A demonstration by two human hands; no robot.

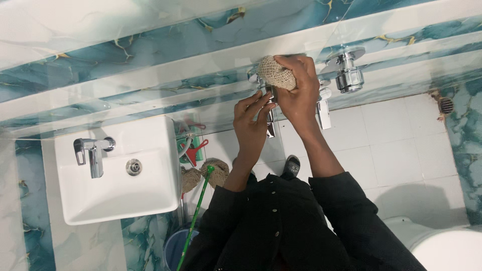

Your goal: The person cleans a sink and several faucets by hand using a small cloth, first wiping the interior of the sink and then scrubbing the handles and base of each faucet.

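Note:
My right hand is shut on a wad of coarse burlap cloth and presses it against a chrome wall tap on the teal marbled tile wall. Just left of it and lower, my left hand has its fingers on the tap's spout, steadying it. Most of the tap body is hidden behind the cloth and my hands. Both arms are in black sleeves.
A chrome valve knob and a second chrome lever sit right of the tap. A white basin with its faucet is at left. A green mop handle, a blue bucket, a toilet and a floor drain are nearby.

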